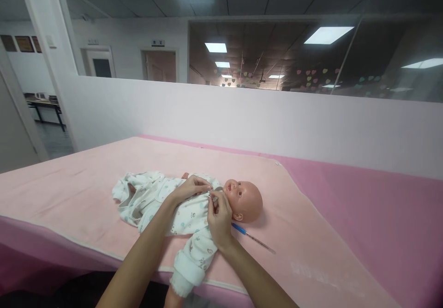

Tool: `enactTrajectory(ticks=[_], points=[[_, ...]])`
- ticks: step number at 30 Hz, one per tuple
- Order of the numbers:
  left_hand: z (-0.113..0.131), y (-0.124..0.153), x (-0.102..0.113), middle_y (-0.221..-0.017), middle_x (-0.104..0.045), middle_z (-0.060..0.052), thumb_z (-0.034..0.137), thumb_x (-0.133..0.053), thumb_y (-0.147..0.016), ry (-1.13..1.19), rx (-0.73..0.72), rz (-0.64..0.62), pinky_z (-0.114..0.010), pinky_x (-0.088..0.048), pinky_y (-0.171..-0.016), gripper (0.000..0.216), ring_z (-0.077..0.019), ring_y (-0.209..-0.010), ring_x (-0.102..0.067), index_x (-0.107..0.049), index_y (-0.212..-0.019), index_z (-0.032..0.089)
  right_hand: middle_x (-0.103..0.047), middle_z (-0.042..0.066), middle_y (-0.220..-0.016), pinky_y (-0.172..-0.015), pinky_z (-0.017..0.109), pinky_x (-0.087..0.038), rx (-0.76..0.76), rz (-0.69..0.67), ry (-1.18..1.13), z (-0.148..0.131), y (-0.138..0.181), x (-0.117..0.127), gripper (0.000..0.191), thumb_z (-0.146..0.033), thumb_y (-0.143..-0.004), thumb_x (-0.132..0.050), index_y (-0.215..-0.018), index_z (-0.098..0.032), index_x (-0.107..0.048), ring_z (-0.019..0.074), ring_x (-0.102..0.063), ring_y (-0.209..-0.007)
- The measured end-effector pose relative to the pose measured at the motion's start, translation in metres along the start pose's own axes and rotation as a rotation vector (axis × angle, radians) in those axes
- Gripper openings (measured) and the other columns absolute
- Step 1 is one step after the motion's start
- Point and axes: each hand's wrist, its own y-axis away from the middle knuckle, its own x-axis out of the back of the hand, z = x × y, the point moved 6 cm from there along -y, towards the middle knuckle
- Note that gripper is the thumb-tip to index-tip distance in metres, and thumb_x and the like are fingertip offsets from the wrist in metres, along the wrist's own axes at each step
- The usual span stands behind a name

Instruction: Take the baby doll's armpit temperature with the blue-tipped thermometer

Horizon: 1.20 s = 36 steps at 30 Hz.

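Note:
A baby doll (247,202) lies on its back with its head to the right, dressed in a white printed baby romper (188,216). My left hand (192,188) rests over the chest, its fingertips pinched at the romper's front edge just below the neck. Close beside it, my right hand (220,215) has thumb and fingers pinched on the same edge, near the doll's chin. The fingers hide the exact bit of fabric or fastening between them. One sleeved arm of the doll points toward me, its hand hanging past the table's front edge.
A thin clear stick with a blue end, perhaps a thermometer (254,238), lies by the doll's head. Under everything is a peach mat (321,248) on a pink cover (377,197). A low white wall (242,118) with glass above stands behind.

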Motion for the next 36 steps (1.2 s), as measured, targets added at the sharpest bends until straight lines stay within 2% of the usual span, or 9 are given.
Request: enactTrajectory(ticks=[2, 5, 10, 13, 18, 22, 29, 36], points=[[0.0034, 0.0012, -0.0049, -0.062, -0.065, -0.003, 0.033, -0.070, -0.065, -0.010, -0.005, -0.070, -0.022, -0.043, -0.055, 0.025, -0.0127, -0.059, -0.057, -0.071, -0.077, 0.011, -0.058, 0.004, -0.080, -0.062, 0.027, -0.046, -0.007, 0.028, -0.020, 0.0012, 0.0006, 0.0009, 0.015, -0.020, -0.086, -0.042, -0.093, -0.020, -0.056, 0.0147, -0.055, -0.071], [0.0059, 0.0028, -0.0086, -0.075, -0.070, -0.006, 0.031, -0.069, -0.067, -0.020, 0.005, -0.115, -0.024, -0.046, -0.065, 0.022, -0.0164, -0.070, -0.061, -0.071, -0.078, 0.012, -0.058, 0.003, -0.081, -0.061, 0.027, -0.046, -0.013, 0.017, -0.033, 0.0016, 0.0006, 0.0009, 0.016, -0.021, -0.087, -0.042, -0.093, -0.021, -0.056, 0.0144, -0.054, -0.071], [0.0040, 0.0034, -0.0072, -0.071, -0.069, -0.005, 0.031, -0.067, -0.070, -0.007, 0.009, -0.100, -0.023, -0.046, -0.062, 0.020, -0.0151, -0.067, -0.061, -0.070, -0.076, 0.012, -0.058, 0.004, -0.083, -0.062, 0.027, -0.046, -0.021, -0.012, -0.017, 0.0028, -0.0008, -0.0007, 0.016, -0.023, -0.087, -0.042, -0.095, -0.021, -0.056, 0.0145, -0.054, -0.072], [0.0028, 0.0036, -0.0063, -0.071, -0.069, -0.005, 0.033, -0.066, -0.071, 0.008, 0.008, -0.143, -0.023, -0.045, -0.062, 0.022, -0.0150, -0.067, -0.060, -0.070, -0.076, 0.012, -0.058, 0.004, -0.082, -0.062, 0.027, -0.046, -0.019, -0.016, -0.003, 0.0038, -0.0008, -0.0018, 0.017, -0.024, -0.088, -0.042, -0.095, -0.020, -0.056, 0.0148, -0.054, -0.072], [0.0049, 0.0070, -0.0039, -0.075, -0.069, -0.006, 0.026, -0.075, -0.060, -0.072, 0.004, -0.206, -0.024, -0.045, -0.063, 0.030, -0.0159, -0.069, -0.060, -0.071, -0.086, 0.012, -0.058, 0.004, -0.083, -0.062, 0.028, -0.046, -0.036, -0.026, -0.006, 0.0046, 0.0002, -0.0020, 0.017, -0.025, -0.087, -0.041, -0.095, -0.020, -0.055, 0.0152, -0.055, -0.073], [0.0075, 0.0096, -0.0034, -0.075, -0.070, -0.007, 0.028, -0.071, -0.065, -0.103, -0.001, -0.210, -0.026, -0.046, -0.067, 0.026, -0.0173, -0.072, -0.061, -0.072, -0.086, 0.013, -0.059, 0.005, -0.083, -0.064, 0.028, -0.046, -0.043, -0.034, -0.015, 0.0037, 0.0002, -0.0019, 0.017, -0.024, -0.087, -0.041, -0.096, -0.020, -0.055, 0.0156, -0.055, -0.074], [0.0040, 0.0077, -0.0016, -0.079, -0.070, -0.008, 0.029, -0.070, -0.063, -0.082, 0.024, -0.186, -0.028, -0.047, -0.071, 0.027, -0.0198, -0.077, -0.062, -0.071, -0.085, 0.013, -0.059, 0.005, -0.084, -0.067, 0.029, -0.046, -0.041, -0.023, -0.033, 0.0013, -0.0009, -0.0011, 0.018, -0.022, -0.088, -0.038, -0.096, -0.020, -0.055, 0.0158, -0.056, -0.076], [0.0059, 0.0091, -0.0046, -0.078, -0.068, -0.005, 0.027, -0.070, -0.065, -0.034, 0.033, -0.224, -0.026, -0.044, -0.071, 0.023, -0.0166, -0.075, -0.059, -0.069, -0.084, 0.014, -0.059, 0.006, -0.088, -0.070, 0.030, -0.046, -0.059, -0.017, -0.037, 0.0035, -0.0013, -0.0021, 0.018, -0.022, -0.088, -0.038, -0.096, -0.019, -0.054, 0.0163, -0.055, -0.080]])
